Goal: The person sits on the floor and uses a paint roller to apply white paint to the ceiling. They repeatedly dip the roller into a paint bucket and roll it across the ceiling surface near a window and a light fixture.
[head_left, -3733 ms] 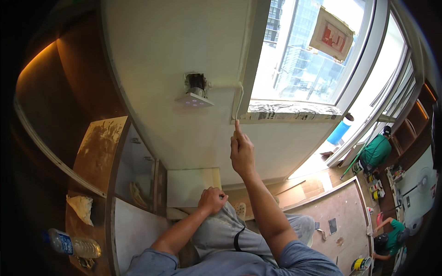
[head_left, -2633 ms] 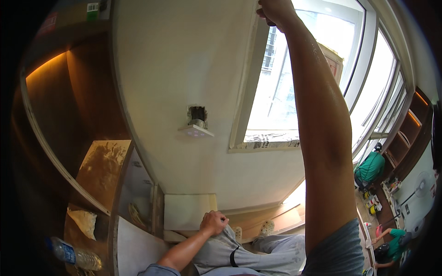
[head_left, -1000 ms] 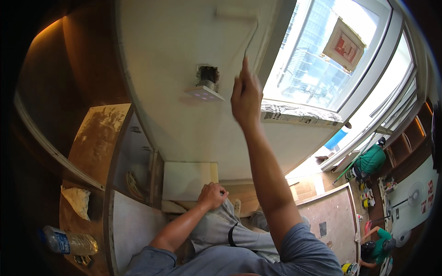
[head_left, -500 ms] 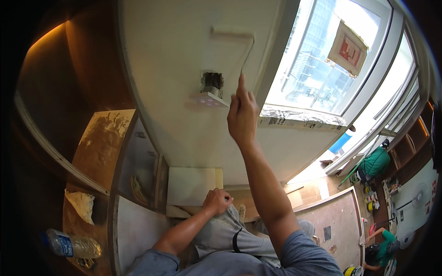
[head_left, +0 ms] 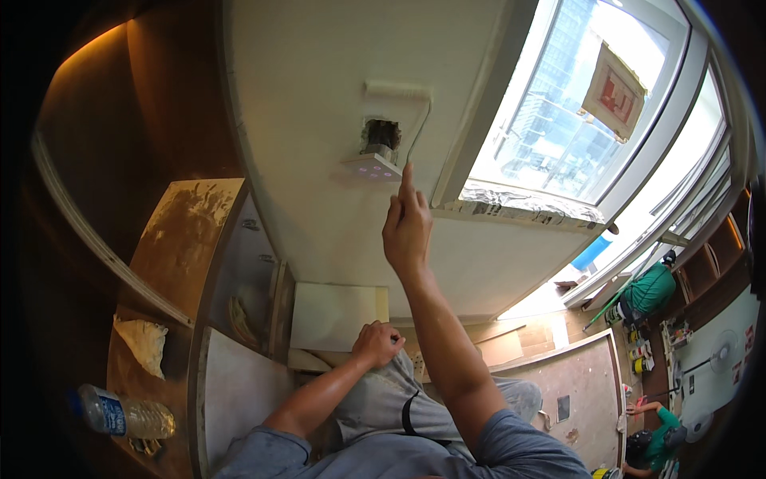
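Note:
A white paint roller [head_left: 397, 90] lies against the pale wall [head_left: 291, 120], just above a square hole [head_left: 381, 128] with a loose switch plate [head_left: 371, 168] hanging from it. My right hand [head_left: 408, 230] grips the roller's handle from below, index finger stretched along it; most of the handle is hidden. My left hand [head_left: 378, 345] rests closed at my raised knee in grey trousers, beside a white board [head_left: 335, 315]; whatever its fingers may hold is hidden. Right of the roller, newspaper [head_left: 527, 205] covers the sill of the window [head_left: 558, 120].
Wooden cabinetry [head_left: 175, 255] stands left, with a plastic bottle [head_left: 128, 415] and crumpled paper [head_left: 142, 343]. A low board [head_left: 558, 367] spreads at lower right. Two co-workers in green, one upper [head_left: 648, 287] and one lower [head_left: 666, 431], are at the right among cans and a fan [head_left: 722, 351].
Over the last second my right hand has brought the roller down the wall toward the hole, after reaching high beside the window earlier. My left hand has stayed at my knee.

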`<state>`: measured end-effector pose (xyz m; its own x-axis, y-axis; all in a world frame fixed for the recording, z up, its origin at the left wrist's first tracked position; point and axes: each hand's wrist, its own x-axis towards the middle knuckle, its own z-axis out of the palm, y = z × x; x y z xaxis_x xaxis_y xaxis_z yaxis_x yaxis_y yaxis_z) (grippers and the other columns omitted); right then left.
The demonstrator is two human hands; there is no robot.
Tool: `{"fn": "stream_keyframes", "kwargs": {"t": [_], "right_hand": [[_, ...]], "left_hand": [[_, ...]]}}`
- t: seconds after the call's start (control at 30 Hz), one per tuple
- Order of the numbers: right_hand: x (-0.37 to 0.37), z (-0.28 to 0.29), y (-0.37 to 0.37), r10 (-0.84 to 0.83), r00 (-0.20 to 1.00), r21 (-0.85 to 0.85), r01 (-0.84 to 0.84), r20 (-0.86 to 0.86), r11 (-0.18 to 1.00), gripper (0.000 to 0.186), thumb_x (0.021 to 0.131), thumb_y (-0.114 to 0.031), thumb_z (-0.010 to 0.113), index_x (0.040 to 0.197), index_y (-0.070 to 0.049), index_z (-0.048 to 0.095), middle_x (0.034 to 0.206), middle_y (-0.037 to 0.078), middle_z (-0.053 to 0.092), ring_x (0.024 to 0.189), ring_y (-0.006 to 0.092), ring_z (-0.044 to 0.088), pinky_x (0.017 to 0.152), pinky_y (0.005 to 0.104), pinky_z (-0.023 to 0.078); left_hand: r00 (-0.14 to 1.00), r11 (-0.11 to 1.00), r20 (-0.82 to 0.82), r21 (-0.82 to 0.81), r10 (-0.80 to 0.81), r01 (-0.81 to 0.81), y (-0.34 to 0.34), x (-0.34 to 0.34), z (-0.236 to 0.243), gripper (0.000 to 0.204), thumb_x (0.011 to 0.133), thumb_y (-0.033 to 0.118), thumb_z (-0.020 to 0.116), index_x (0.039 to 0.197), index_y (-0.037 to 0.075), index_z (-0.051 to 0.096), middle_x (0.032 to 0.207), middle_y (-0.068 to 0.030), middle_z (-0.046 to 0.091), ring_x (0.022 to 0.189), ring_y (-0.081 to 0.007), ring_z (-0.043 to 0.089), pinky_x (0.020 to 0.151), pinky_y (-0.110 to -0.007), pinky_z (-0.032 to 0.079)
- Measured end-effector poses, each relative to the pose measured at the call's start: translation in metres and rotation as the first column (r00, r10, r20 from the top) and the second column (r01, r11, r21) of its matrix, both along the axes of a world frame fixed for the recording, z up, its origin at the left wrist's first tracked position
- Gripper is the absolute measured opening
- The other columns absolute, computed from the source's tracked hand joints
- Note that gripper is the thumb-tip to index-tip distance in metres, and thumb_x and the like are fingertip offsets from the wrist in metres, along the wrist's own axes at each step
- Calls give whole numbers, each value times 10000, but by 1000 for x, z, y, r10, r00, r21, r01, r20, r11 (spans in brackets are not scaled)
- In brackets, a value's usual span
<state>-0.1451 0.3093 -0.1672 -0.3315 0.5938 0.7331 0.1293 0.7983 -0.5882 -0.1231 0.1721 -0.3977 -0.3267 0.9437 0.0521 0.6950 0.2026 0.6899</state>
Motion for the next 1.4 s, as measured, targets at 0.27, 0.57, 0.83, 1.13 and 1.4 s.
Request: {"fn": "stream_keyframes", "kwargs": {"t": [0.27, 0.57, 0.83, 1.13, 1.4], "right_hand": [[7, -14, -20, 48, 998, -76, -45, 36, 996, 623, 1035, -24, 511, 1638, -109, 377, 925, 197, 595, 772, 344, 619, 746, 467, 519], [-29, 150, 3, 10, 997, 77, -5, -71, 997, 583, 1053, -79, 522, 1623, -124, 407, 960, 211, 614, 821, 375, 634, 772, 489, 513], [-11, 0, -24, 8, 1000, -68, -6, 24, 998, 610, 1023, -32, 537, 1617, -108, 420, 874, 193, 588, 764, 330, 600, 755, 448, 511], [-18, 26, -15, 26, 996, 0, -26, -87, 1000, 604, 1035, -57, 529, 1622, -139, 410, 997, 226, 628, 851, 395, 665, 759, 502, 528], [-6, 222, 32, 124, 991, -22, -125, -41, 992, 490, 1038, -143, 584, 1526, -119, 554, 770, 117, 642, 807, 230, 684, 762, 399, 542]], "left_hand": [[1000, 999, 20, -48, 3, -2, -1, -1, 0, 302, 908, 363, 698, 871, 82, 801, 989, -145, 759, 1024, -362, 673, 976, -486, 507], [998, 998, 7, 11, 54, -55, -2, 0, -6, 296, 899, 358, 708, 878, 78, 803, 980, -153, 758, 1021, -358, 677, 958, -475, 521], [999, 997, -17, -75, 34, -35, -4, -5, 20, 295, 902, 350, 701, 878, 72, 796, 1009, -169, 749, 1020, -377, 672, 965, -489, 520], [1000, 993, 6, -116, 18, -18, -5, -9, 7, 317, 924, 373, 694, 932, 76, 807, 1027, -173, 750, 1057, -381, 665, 989, -485, 514], [998, 994, -21, -91, 64, -66, -12, -17, -3, 316, 922, 369, 699, 914, 72, 808, 1013, -141, 751, 1036, -367, 660, 976, -474, 516]]}}
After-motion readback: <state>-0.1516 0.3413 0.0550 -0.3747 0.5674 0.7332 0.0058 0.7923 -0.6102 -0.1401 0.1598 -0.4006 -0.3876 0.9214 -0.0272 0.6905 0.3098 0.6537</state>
